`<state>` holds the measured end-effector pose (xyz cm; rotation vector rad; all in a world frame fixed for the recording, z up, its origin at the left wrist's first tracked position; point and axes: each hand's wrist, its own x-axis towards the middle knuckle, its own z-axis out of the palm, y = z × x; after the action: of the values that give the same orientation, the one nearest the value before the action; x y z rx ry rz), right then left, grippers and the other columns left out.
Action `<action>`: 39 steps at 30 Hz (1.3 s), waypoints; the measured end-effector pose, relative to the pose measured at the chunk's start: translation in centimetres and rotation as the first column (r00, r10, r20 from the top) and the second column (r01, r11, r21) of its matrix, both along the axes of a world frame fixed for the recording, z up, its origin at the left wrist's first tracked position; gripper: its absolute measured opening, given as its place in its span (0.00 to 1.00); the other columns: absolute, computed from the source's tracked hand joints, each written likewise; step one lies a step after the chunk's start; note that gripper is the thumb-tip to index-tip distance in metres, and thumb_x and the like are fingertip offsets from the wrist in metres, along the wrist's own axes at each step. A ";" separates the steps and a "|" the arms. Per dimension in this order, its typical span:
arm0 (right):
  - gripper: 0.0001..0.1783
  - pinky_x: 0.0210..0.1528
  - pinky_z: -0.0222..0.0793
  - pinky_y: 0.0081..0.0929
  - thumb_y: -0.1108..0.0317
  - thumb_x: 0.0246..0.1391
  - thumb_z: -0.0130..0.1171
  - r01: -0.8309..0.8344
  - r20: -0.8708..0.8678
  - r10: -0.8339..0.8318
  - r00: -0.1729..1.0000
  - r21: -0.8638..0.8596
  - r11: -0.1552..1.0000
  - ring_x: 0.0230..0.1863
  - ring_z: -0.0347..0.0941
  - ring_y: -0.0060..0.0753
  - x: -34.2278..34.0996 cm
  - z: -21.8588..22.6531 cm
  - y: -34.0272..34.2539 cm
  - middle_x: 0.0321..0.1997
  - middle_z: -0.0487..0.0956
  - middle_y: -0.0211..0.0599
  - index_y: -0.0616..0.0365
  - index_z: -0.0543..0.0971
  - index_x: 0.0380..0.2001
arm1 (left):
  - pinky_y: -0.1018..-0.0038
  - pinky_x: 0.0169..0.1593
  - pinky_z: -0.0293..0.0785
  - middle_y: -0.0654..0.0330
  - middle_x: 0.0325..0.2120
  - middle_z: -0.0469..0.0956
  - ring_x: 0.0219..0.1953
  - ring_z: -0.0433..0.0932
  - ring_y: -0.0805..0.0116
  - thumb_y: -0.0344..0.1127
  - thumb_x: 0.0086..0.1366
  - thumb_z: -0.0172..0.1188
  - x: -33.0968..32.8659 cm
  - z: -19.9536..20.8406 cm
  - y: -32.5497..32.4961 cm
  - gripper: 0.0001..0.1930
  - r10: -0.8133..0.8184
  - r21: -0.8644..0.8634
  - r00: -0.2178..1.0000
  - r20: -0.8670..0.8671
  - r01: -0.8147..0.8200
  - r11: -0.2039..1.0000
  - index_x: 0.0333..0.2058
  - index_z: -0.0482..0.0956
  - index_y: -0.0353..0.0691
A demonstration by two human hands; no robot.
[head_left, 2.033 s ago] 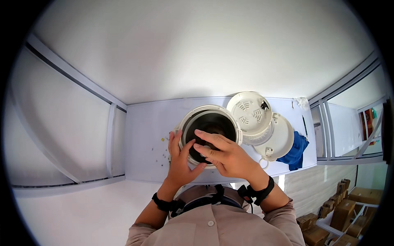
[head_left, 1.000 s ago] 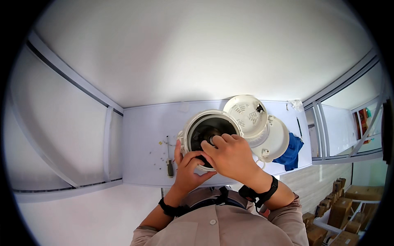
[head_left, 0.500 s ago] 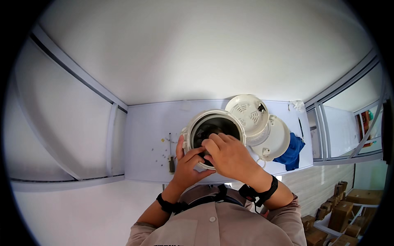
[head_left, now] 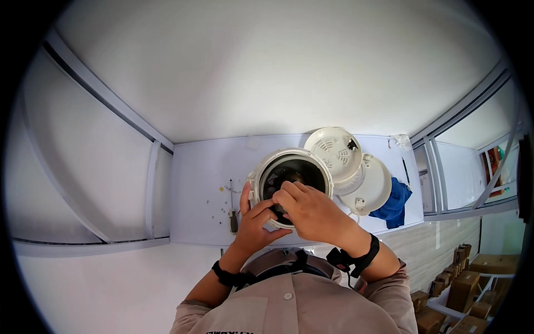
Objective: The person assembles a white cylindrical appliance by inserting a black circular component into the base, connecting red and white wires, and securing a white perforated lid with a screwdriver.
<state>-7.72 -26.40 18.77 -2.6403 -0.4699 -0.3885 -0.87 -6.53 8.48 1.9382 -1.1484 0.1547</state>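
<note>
In front of me stands a round white appliance body (head_left: 253, 183), its top open and its inside dark. My left hand (head_left: 257, 220) grips its near left rim, one finger along the outside and another reaching over the opening. My right hand (head_left: 311, 214) is bent over the near part of the opening, fingers pinched together by the left fingertips. What the right fingers hold, if anything, is hidden. Left of the body lies a screwdriver (head_left: 233, 222) with a dark handle and its shaft pointing away from me. Small loose screws (head_left: 223, 211) are scattered beside it.
Two round cream-white lid parts, a vented one (head_left: 334, 147) and a smooth one (head_left: 372, 189), lie against the body's right side. A blue cloth (head_left: 394, 203) is beyond them, near a thin dark stick (head_left: 405, 171). Framed panels (head_left: 158, 189) flank the white table (head_left: 194, 161).
Both hands stay at the opening with almost the same grip. The right fingers have shifted very slightly; the view has moved a little. Nothing else visibly differs.
</note>
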 end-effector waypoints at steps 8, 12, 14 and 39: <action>0.17 0.36 0.73 0.35 0.62 0.54 0.71 0.228 -0.261 -0.339 0.904 -0.375 0.898 0.39 0.80 0.34 -0.2 1.2 2.2 0.36 0.77 0.33 0.53 0.76 0.42 | 0.41 0.79 0.41 0.65 0.46 0.85 0.73 0.60 0.40 0.51 0.45 0.86 0.1 0.2 0.5 0.24 -0.068 0.052 0.997 -0.021 0.069 0.996 0.25 0.78 0.46; 0.18 0.37 0.74 0.37 0.64 0.53 0.70 0.217 -0.053 -0.227 0.973 -0.141 0.966 0.44 0.80 0.37 -0.7 1.9 2.1 0.40 0.78 0.37 0.55 0.74 0.43 | 0.42 0.79 0.43 0.62 0.53 0.84 0.75 0.55 0.36 0.49 0.46 0.85 -0.5 0.3 0.3 0.24 -0.007 0.009 0.999 0.033 0.007 1.000 0.26 0.77 0.43; 0.19 0.38 0.74 0.39 0.66 0.53 0.70 0.112 0.050 -0.110 0.993 -0.046 0.993 0.46 0.79 0.38 -1.0 1.7 1.5 0.42 0.77 0.39 0.57 0.73 0.44 | 0.42 0.79 0.43 0.62 0.53 0.84 0.76 0.54 0.36 0.49 0.47 0.85 -0.3 0.3 0.4 0.24 -0.019 0.015 0.999 0.029 0.019 1.000 0.26 0.78 0.43; 0.17 0.29 0.71 0.34 0.56 0.57 0.68 0.211 -0.186 -0.299 0.936 -0.385 0.899 0.32 0.78 0.37 -0.7 1.2 2.8 0.31 0.75 0.35 0.54 0.76 0.41 | 0.41 0.80 0.37 0.65 0.41 0.85 0.65 0.72 0.54 0.45 0.49 0.84 0.1 1.0 0.2 0.19 -0.055 -0.036 0.998 0.017 0.056 0.998 0.24 0.79 0.47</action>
<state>-8.45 -23.56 19.94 -3.0681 -0.1163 -0.0533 -0.81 -6.32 9.44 1.8746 -1.2006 0.1607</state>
